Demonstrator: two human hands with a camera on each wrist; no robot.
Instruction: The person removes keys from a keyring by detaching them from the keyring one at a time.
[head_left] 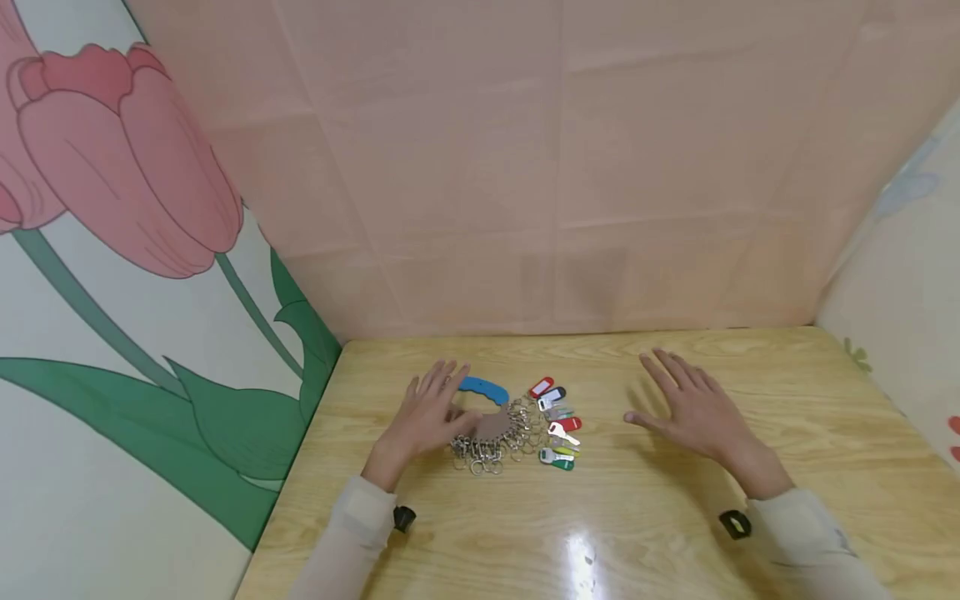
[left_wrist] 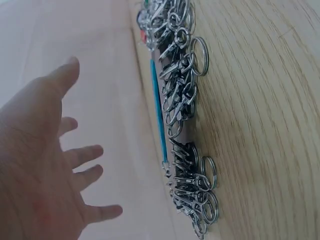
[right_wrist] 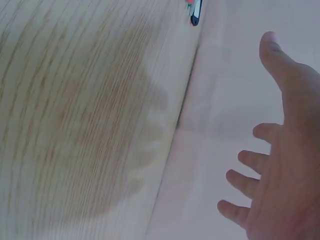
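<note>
A key holder with a blue handle (head_left: 483,388) and a brown plate (head_left: 492,426) lies on the wooden table, its edge lined with metal clasps and split rings (left_wrist: 182,95). Keys with coloured tags (head_left: 567,424), in red, green, yellow and dark colours, fan out along its right side. My left hand (head_left: 423,417) hovers over the holder's left part with fingers spread, hiding some of it. In the left wrist view, nothing is in that hand (left_wrist: 45,165). To the right, above bare wood, my right hand (head_left: 697,412) hangs with fingers straight and apart, casting a shadow.
The wooden table (head_left: 600,517) meets a pink sheet (head_left: 570,167) at its far edge. A wall with painted tulips (head_left: 120,158) rises on the left and a pale wall (head_left: 907,300) on the right. A dark wrist device (head_left: 735,524) sits by the right cuff, another (head_left: 403,519) by the left.
</note>
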